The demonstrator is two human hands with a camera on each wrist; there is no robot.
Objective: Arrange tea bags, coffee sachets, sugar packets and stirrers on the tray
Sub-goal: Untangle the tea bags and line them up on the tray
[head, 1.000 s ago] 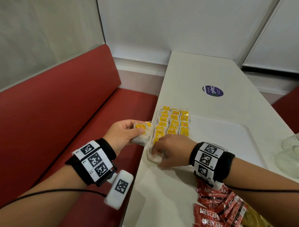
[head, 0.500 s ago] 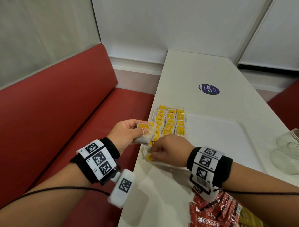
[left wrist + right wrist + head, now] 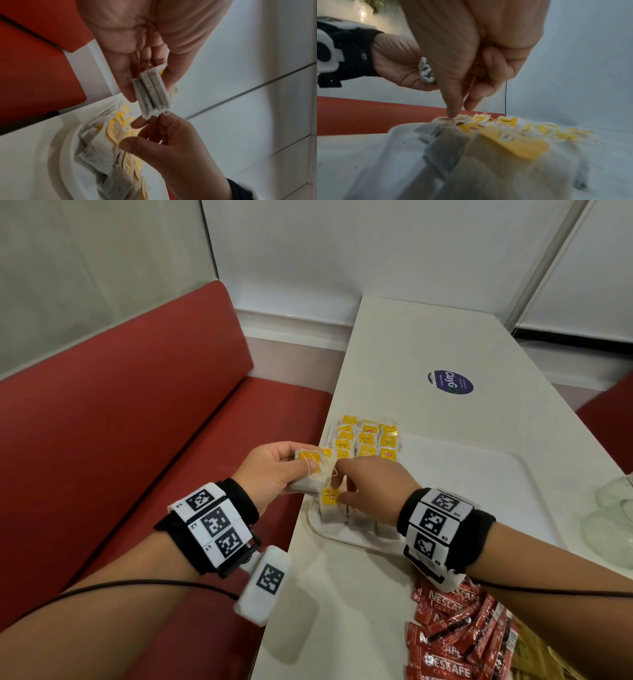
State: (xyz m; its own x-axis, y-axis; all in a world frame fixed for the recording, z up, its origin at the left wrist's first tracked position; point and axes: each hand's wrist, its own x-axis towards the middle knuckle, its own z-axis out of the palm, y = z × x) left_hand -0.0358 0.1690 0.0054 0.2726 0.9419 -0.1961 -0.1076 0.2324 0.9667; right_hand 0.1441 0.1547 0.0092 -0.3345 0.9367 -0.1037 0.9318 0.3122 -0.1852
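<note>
My left hand [image 3: 301,470] holds a small stack of tea bags [image 3: 313,469] beside the table's left edge; the left wrist view shows the stack [image 3: 152,89] end-on between thumb and fingers. My right hand [image 3: 337,481] hovers just right of the stack, above the white tray [image 3: 479,474]. Its thumb and forefinger [image 3: 137,123] are apart near the stack's lower end, with nothing seen between them. Rows of yellow-tagged tea bags [image 3: 368,440] fill the tray's left end. One more tea bag [image 3: 330,498] lies at the tray's near-left corner.
Red Nescafe sachets [image 3: 455,635] lie heaped on the table near my right forearm. Glass jars [image 3: 613,508] stand at the right edge. A blue round sticker [image 3: 450,382] marks the far tabletop. A red bench [image 3: 137,422] runs along the left.
My right hand has lifted from the tray's near-left corner, leaving a tea bag there, and has moved up to the stack in my left hand.
</note>
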